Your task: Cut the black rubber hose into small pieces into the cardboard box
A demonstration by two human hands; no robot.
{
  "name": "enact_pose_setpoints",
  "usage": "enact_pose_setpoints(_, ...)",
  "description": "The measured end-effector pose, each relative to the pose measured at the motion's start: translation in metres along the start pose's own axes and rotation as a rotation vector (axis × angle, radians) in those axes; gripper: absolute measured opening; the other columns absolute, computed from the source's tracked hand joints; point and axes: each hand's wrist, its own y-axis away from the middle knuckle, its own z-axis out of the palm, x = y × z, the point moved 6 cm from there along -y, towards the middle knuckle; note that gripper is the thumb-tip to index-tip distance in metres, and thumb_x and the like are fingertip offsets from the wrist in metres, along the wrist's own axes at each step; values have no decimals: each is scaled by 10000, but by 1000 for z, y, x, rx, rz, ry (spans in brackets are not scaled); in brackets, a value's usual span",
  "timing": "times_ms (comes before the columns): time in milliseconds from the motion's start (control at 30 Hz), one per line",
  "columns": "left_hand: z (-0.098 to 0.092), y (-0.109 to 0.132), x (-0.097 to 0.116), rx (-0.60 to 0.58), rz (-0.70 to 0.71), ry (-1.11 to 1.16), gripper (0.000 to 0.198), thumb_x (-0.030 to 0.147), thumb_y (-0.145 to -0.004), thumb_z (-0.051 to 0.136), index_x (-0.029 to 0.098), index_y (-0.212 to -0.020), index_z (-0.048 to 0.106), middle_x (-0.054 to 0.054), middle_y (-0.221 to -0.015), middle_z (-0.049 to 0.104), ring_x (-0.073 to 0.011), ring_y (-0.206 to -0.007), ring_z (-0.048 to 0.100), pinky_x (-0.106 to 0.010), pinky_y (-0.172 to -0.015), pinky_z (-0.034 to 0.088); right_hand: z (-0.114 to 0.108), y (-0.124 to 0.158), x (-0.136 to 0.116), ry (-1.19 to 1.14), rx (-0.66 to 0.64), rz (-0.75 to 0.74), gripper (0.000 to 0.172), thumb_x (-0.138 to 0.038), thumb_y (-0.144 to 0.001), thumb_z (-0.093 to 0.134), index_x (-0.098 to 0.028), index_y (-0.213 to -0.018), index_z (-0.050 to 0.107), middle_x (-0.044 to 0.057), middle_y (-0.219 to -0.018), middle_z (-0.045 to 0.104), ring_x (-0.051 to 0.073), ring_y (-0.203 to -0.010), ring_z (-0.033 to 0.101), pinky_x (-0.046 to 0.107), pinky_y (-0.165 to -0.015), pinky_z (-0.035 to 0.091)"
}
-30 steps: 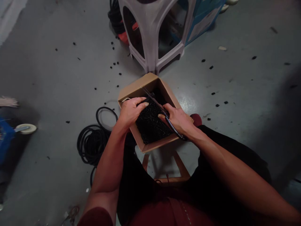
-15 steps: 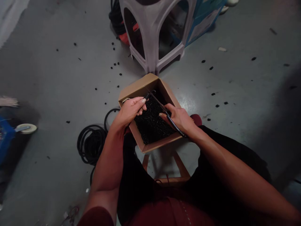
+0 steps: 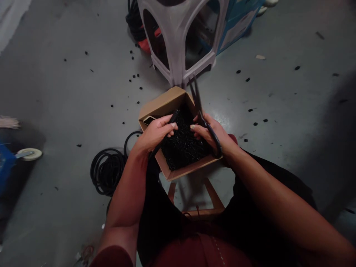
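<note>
Here's the right hand [image 3: 213, 137], wrapped round the handles of a pair of black scissors [image 3: 200, 111], the finger loops mostly buried in the grip. The blades stand nearly upright, just parted at the tips and a little blurred. A moment ago they lay low across the box; now they rise past its far corner. The left hand [image 3: 157, 135] is closed on a length of black ribbed cable [image 3: 174, 116], which pokes out above the fingers and runs down past the wrist, its cut end now lifted clear of the heap. Below both hands, a cardboard box [image 3: 164, 102] holds a heap of chopped black pieces [image 3: 182, 150], partly hidden by the hands, so the box's near contents are hard to make out. It sits above a wooden stool frame [image 3: 215, 200], mostly in shadow. Out on the grey floor [image 3: 69, 92], small black bits [image 3: 133, 76] lie scattered, a coil of black cable [image 3: 107, 172] sits left, and a white plastic stool [image 3: 178, 37] stands ahead.
</note>
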Motion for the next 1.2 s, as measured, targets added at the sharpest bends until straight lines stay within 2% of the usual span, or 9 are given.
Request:
enact_pose_setpoints(67,10,0,-2,-59,-26,38,473,200,-833,548,159,-1304,567,-28,-879,635,-65,-660,519,-212,-636,416,-4,-4,1,-138,42,-8,344,-391,-750,649,-224,-999,480,-24,-746,564,139,-652,563,289,-597,453)
enact_pose_setpoints(133,20,-1,-4,-98,-61,95,665,186,-829,548,175,-1468,363,-36,-912,646,-70,-660,540,-229,-645,421,-7,-7,4,-239,67,-18,393,-389,-725,669,-223,-1021,471,-24,-777,578,134,-658,574,287,-598,463)
enact_pose_setpoints(200,28,-2,-6,-135,-87,132,791,173,-813,562,179,-1524,216,-49,-946,653,-81,-676,570,-240,-648,425,-8,-9,7,-286,68,-19,420,-386,-717,680,-218,-1040,471,-19,-799,592,129,-649,574,289,-599,465)
enact_pose_setpoints(267,34,-2,-7,-180,-105,136,843,168,-789,587,172,-1531,187,-63,-979,654,-94,-698,594,-248,-648,428,-8,-11,8,-324,55,-28,422,-373,-711,691,-220,-1040,475,-19,-814,596,119,-633,570,287,-600,465)
enact_pose_setpoints(533,45,-5,-7,-203,-122,97,820,231,-775,632,182,-1504,260,-49,-956,631,-106,-709,596,-268,-678,457,-7,-12,9,-419,32,-72,387,-281,-692,689,-240,-1012,475,-46,-777,572,102,-575,550,267,-548,447)
enact_pose_setpoints(733,46,-7,-14,-210,-111,-61,569,260,-735,664,122,-1265,509,-56,-944,625,-127,-769,577,-287,-725,466,-20,-18,12,-408,162,-47,413,-283,-669,675,-259,-1011,444,-55,-756,538,101,-576,522,265,-548,440)
enact_pose_setpoints(833,38,-10,-14,-136,-45,-134,444,304,-744,657,143,-1143,552,-41,-924,626,-127,-755,577,-282,-707,464,-23,-19,11,-409,214,-1,405,-299,-674,647,-270,-1006,418,-56,-744,508,109,-597,522,268,-560,442)
enact_pose_setpoints(1000,22,-12,-2,85,99,-351,332,281,-740,656,180,-1051,600,-23,-909,636,-153,-832,581,-301,-777,467,-19,-20,13,-550,223,90,440,-277,-633,654,-265,-997,406,-69,-714,482,105,-607,522,248,-547,445)
enact_pose_setpoints(1200,18,-9,18,148,179,-557,191,234,-802,588,193,-976,656,-36,-978,670,-184,-922,586,-349,-903,440,-16,-23,8,-715,174,123,413,-245,-639,682,-251,-963,426,-84,-685,494,82,-572,514,216,-519,438)
